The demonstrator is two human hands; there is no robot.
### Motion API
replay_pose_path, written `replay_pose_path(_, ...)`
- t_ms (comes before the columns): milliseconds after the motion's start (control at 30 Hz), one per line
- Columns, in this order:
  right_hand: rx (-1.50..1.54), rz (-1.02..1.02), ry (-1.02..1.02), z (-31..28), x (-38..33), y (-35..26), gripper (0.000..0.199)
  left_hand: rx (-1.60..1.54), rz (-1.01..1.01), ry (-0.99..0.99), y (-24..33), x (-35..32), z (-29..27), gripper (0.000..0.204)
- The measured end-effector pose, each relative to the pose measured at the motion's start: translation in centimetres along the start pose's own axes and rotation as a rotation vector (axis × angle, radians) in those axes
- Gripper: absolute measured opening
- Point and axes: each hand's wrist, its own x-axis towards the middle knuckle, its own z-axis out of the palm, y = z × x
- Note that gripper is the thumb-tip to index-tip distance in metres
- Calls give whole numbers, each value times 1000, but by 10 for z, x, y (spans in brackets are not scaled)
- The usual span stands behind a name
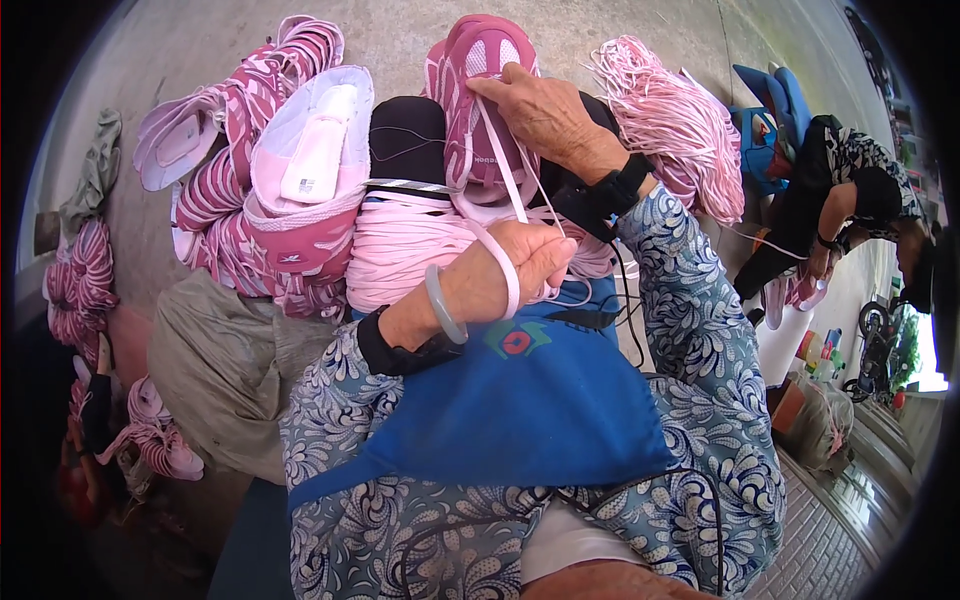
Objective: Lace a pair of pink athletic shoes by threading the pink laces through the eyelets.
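Our right hand [545, 110] grips the pink sneaker [485, 100], which stands toe-up just ahead of our lap. Our left hand [520, 262], nearer us, pinches a pink lace [505, 180] running up lengthwise to the shoe, above the lace bundle [410, 245].

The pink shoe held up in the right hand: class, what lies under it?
Under the pink shoe lie a black bundle and a heap of pink laces. The right hand covers what is beneath the shoe's right side.

Soft even daylight, sharp centre, fisheye bending, black vignette corners
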Motion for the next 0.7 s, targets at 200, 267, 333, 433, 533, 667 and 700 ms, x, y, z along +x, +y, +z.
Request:
replay_pose_path(200,827,358,-56,-29,-43,7,29,-229,-115,-42,32,-7,-19,41)
replay_pose_path(267,1565,597,-363,-41,-58,-23,35,-223,-49,-68,21,-5,-10,41)
replay_pose_path(333,2115,661,-301,-34,-52,-50,43,-128,36,-122,21,1,3,42)
replay_pose_path(433,2648,577,-240,-13,-51,-34,47,-127,-211,-249,33,0,-7,41)
replay_pose_path(533,2139,699,-138,-29,-59,-27,50,-214,-47,-22,30,-38,-47,39)
replay_pose_path(667,1836,812,9,-26,-84,16,26,-628,227,497,28,-113,-140,36)
replay_pose_path(700,1851,815,39,-26,-78,19,21,-781,336,478,38,-154,-166,45)
